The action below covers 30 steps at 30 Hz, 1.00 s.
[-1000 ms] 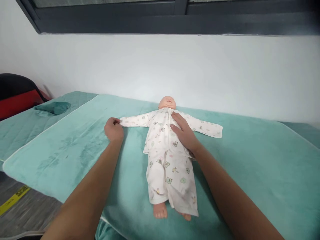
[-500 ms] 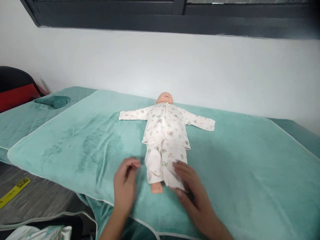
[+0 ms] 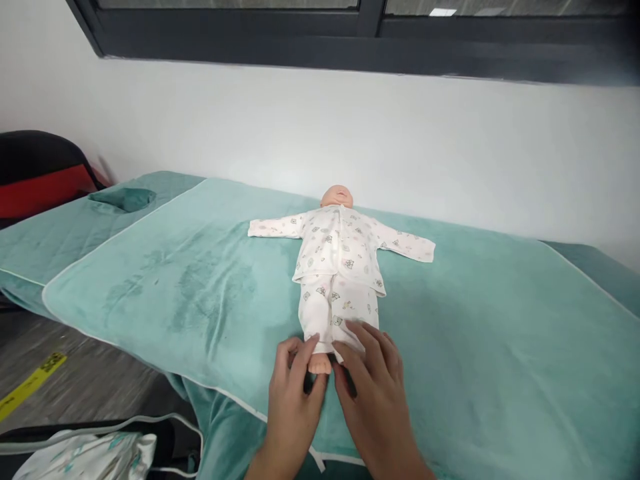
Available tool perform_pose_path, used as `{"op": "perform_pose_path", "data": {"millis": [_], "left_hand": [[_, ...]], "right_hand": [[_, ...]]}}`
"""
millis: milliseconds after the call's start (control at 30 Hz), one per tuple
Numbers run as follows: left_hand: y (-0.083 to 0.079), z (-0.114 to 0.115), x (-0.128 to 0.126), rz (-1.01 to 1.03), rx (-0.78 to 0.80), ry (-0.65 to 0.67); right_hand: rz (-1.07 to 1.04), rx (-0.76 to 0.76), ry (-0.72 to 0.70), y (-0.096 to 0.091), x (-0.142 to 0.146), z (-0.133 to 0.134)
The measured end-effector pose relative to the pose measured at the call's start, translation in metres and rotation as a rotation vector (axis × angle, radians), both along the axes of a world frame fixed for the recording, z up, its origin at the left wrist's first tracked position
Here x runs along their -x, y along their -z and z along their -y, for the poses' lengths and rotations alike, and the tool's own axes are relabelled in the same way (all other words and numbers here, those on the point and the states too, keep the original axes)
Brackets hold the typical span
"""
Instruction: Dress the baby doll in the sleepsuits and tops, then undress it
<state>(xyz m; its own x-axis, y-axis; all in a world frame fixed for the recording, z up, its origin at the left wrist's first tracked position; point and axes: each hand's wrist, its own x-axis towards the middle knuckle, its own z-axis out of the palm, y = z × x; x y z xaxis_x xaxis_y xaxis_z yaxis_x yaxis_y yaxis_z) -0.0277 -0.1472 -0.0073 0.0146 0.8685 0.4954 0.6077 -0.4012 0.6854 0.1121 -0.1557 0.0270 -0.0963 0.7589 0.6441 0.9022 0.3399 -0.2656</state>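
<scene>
A baby doll [image 3: 337,195] lies on its back with its arms spread, dressed in a white printed jacket [image 3: 340,247] and matching pants [image 3: 315,310]. My left hand [image 3: 296,400] is at the cuff of the left-hand pant leg, index finger on the fabric and thumb beside the bare doll foot [image 3: 319,363]. On the other pant leg, my right hand [image 3: 374,383] has its fingers bent over the lower end and the thumb underneath. The doll's other foot cannot be seen. Both sleeves cover the doll's hands.
A teal plush blanket [image 3: 475,347] covers the bed, which stands against a white wall [image 3: 300,127]. A black and red object [image 3: 45,180] is at the far left. Below the bed's left front edge is a bag with patterned cloth [image 3: 95,457]. Yellow tape [image 3: 33,385] marks the floor.
My left hand has moved right, from beside the doll to the pant cuff at its foot. My right hand has shifted slightly left and closed on the other pant leg. The view has tilted slightly.
</scene>
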Motion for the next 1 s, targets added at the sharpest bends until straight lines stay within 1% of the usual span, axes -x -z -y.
{"op": "perform_pose_path", "data": {"millis": [100, 200, 267, 400, 533, 667, 800, 867, 933, 1000], "left_hand": [[-0.003, -0.002, 0.007, 0.006, -0.062, 0.023], [-0.005, -0.004, 0.012, 0.009, -0.115, 0.051], [-0.004, -0.006, 0.014, 0.017, -0.143, 0.065], [-0.002, -0.013, 0.019, 0.016, -0.155, 0.11], [-0.001, -0.021, 0.026, 0.01, -0.146, 0.166], [-0.002, -0.024, 0.034, 0.02, -0.138, 0.147], [-0.003, -0.02, 0.042, 0.016, -0.096, 0.097], [-0.003, -0.016, 0.044, -0.001, -0.087, 0.087], [-0.003, -0.013, 0.045, -0.027, -0.091, 0.094], [-0.003, -0.011, 0.046, -0.049, -0.091, 0.104]], "right_hand": [[0.072, 0.042, 0.02, -0.01, 0.005, -0.008], [0.122, 0.107, 0.021, -0.015, 0.01, -0.017], [0.12, 0.133, 0.019, -0.015, 0.013, -0.023], [0.09, 0.129, -0.009, -0.01, 0.016, -0.028], [0.065, 0.118, -0.054, -0.007, 0.014, -0.025], [0.048, 0.111, -0.094, -0.005, 0.014, -0.016], [0.129, 0.117, -0.192, -0.001, 0.018, -0.007], [0.153, 0.127, -0.206, -0.001, 0.019, -0.004], [0.142, 0.13, -0.203, -0.002, 0.017, -0.002], [0.095, 0.128, -0.228, -0.005, 0.01, 0.001]]}}
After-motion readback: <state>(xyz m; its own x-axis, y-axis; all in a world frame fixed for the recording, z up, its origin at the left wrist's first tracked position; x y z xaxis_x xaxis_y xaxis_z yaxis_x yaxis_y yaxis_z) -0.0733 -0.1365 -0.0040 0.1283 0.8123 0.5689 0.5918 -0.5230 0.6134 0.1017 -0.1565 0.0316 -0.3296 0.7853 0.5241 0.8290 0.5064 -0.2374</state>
